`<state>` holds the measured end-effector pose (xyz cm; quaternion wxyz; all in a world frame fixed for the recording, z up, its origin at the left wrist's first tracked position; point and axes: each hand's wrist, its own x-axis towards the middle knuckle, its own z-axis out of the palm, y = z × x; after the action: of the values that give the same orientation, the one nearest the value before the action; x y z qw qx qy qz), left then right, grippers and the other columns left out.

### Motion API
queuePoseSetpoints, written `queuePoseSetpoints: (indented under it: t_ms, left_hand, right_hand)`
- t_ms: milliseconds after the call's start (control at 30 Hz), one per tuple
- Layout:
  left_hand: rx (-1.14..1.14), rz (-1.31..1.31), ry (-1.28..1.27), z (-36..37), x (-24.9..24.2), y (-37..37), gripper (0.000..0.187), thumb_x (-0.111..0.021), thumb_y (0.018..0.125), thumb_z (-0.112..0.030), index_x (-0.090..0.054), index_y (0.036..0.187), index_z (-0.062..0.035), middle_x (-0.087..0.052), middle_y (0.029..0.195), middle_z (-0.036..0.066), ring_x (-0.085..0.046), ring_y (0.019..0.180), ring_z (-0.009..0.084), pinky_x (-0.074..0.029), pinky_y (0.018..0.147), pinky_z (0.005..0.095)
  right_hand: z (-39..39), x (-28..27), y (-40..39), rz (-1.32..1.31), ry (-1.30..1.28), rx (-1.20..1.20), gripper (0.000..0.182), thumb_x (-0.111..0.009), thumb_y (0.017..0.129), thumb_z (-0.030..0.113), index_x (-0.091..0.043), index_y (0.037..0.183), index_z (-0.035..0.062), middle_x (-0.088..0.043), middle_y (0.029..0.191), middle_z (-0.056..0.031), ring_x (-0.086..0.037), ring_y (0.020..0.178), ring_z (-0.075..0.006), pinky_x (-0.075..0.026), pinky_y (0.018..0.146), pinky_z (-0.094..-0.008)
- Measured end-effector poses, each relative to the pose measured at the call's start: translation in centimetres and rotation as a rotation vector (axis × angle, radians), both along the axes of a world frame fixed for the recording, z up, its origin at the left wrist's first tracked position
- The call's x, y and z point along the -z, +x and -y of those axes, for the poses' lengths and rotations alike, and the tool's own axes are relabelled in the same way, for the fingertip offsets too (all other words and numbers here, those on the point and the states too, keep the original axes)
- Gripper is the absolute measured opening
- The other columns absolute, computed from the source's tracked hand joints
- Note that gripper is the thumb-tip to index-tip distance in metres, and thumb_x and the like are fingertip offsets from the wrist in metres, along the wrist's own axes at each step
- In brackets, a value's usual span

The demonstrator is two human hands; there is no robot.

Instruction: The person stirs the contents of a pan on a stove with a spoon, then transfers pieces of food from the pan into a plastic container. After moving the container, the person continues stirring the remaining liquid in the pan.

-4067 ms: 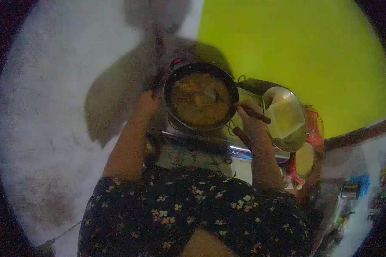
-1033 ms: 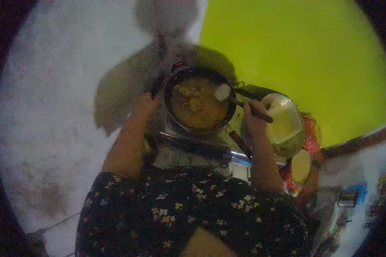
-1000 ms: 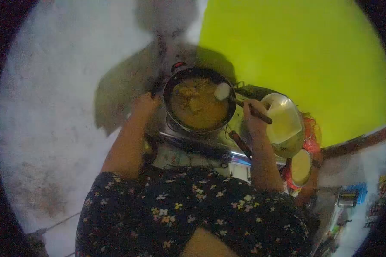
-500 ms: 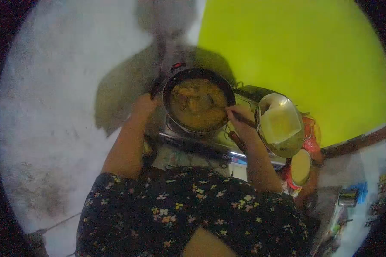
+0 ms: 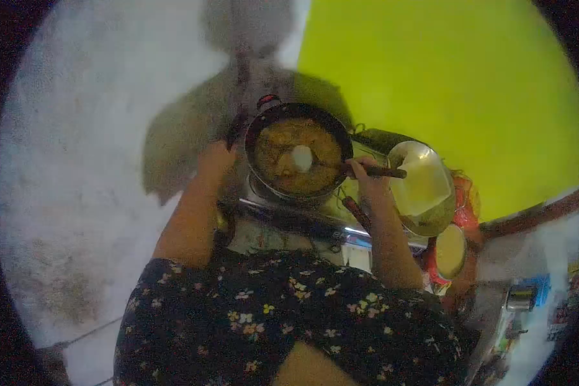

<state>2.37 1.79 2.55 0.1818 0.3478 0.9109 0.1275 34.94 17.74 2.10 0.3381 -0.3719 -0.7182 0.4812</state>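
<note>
My right hand [image 5: 367,175] grips a ladle [image 5: 302,158] in the pan [image 5: 283,111]; my left hand's [image 5: 216,161] hold I cannot tell.

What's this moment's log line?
right hand: grips ladle, head in middle of pan; pan: holds food; left hand: beside pan, grip unclear
</note>
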Motion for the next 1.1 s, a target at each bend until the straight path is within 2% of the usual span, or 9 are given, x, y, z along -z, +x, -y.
queuePoseSetpoints:
  t_ms: [100,167,267,400,467,567,667,933,1100]
  left_hand:
    - [-0.004,-0.021,0.025,-0.3,0.8,0.2,0.053,-0.047,0.090,-0.043,-0.056,0.120,0.0005,-0.055,0.122,0.025,-0.053,0.112,0.0417,-0.039,0.097,0.0523]
    - [0.059,-0.001,-0.016,-0.2,0.6,-0.4,0.054,-0.045,0.091,-0.044,-0.056,0.121,0.0004,-0.054,0.123,0.025,-0.052,0.112,0.0422,-0.038,0.098,0.0534]
    - [0.032,-0.138,0.045,-0.6,4.3,-1.6,0.055,-0.044,0.092,-0.044,-0.055,0.122,0.0004,-0.055,0.123,0.025,-0.053,0.112,0.0418,-0.040,0.096,0.0527]
    - [0.006,-0.041,-0.059,-0.5,1.2,-0.5,0.058,-0.045,0.091,-0.047,-0.055,0.122,0.0009,-0.055,0.123,0.024,-0.052,0.116,0.0408,-0.039,0.098,0.0520]
    - [-0.028,-0.005,-0.056,-0.1,-0.8,0.5,0.058,-0.046,0.090,-0.048,-0.056,0.120,0.0012,-0.057,0.120,0.024,-0.052,0.116,0.0407,-0.039,0.098,0.0514]
    - [0.018,-0.085,-0.013,-1.1,3.7,-1.9,0.057,-0.047,0.090,-0.048,-0.059,0.115,0.0021,-0.060,0.112,0.024,-0.055,0.110,0.0406,-0.043,0.094,0.0505]
    - [-0.052,-0.017,0.017,-1.1,3.4,-1.9,0.053,-0.048,0.090,-0.046,-0.062,0.110,0.0016,-0.062,0.106,0.024,-0.059,0.104,0.0394,-0.045,0.089,0.0496]
    - [0.012,-0.035,0.067,-0.3,3.1,-1.6,0.045,-0.049,0.089,-0.040,-0.062,0.108,-0.0008,-0.063,0.103,0.022,-0.061,0.097,0.0381,-0.046,0.085,0.0491]
    - [0.014,-0.038,0.043,-0.8,3.1,-1.8,0.044,-0.052,0.088,-0.037,-0.060,0.111,-0.0013,-0.061,0.109,0.022,-0.059,0.103,0.0371,-0.046,0.088,0.0475]
  right_hand:
    - [0.0,0.3,-0.1,-0.016,-0.089,-0.015,0.013,-0.067,0.084,0.017,-0.068,0.085,0.0045,-0.065,0.079,-0.0074,-0.060,0.073,-0.0200,-0.048,0.072,-0.0326]
    - [-0.8,2.5,-0.1,0.050,0.078,-0.028,0.011,-0.068,0.083,0.016,-0.068,0.085,0.0043,-0.066,0.080,-0.0081,-0.061,0.076,-0.0215,-0.049,0.074,-0.0334]
    - [0.0,1.5,-0.6,0.124,0.168,-0.079,0.011,-0.069,0.082,0.015,-0.067,0.085,0.0044,-0.066,0.083,-0.0090,-0.062,0.081,-0.0223,-0.049,0.077,-0.0342]
    - [0.2,2.6,-0.7,0.087,0.275,-0.117,0.016,-0.070,0.081,0.017,-0.066,0.089,0.0043,-0.065,0.087,-0.0099,-0.062,0.087,-0.0214,-0.049,0.079,-0.0346]
    - [0.8,1.3,-0.6,0.155,0.215,-0.116,0.018,-0.069,0.082,0.019,-0.066,0.091,0.0040,-0.065,0.088,-0.0102,-0.062,0.086,-0.0209,-0.049,0.078,-0.0341]
    - [2.0,-0.9,-0.2,0.125,0.058,-0.088,0.019,-0.067,0.084,0.022,-0.065,0.091,0.0033,-0.065,0.087,-0.0100,-0.061,0.085,-0.0203,-0.049,0.077,-0.0332]
    - [2.5,-1.0,-0.1,0.066,-0.157,-0.032,0.019,-0.063,0.086,0.022,-0.066,0.090,0.0031,-0.065,0.085,-0.0090,-0.061,0.083,-0.0194,-0.049,0.076,-0.0329]
    - [2.0,-1.1,0.7,0.082,-0.117,0.003,0.019,-0.057,0.088,0.021,-0.069,0.088,0.0068,-0.066,0.082,-0.0039,-0.061,0.080,-0.0178,-0.048,0.077,-0.0324]
    - [4.5,-4.5,0.2,0.018,-0.301,0.180,0.017,-0.058,0.086,0.021,-0.070,0.090,0.0097,-0.065,0.082,-0.0033,-0.060,0.077,-0.0171,-0.048,0.074,-0.0310]
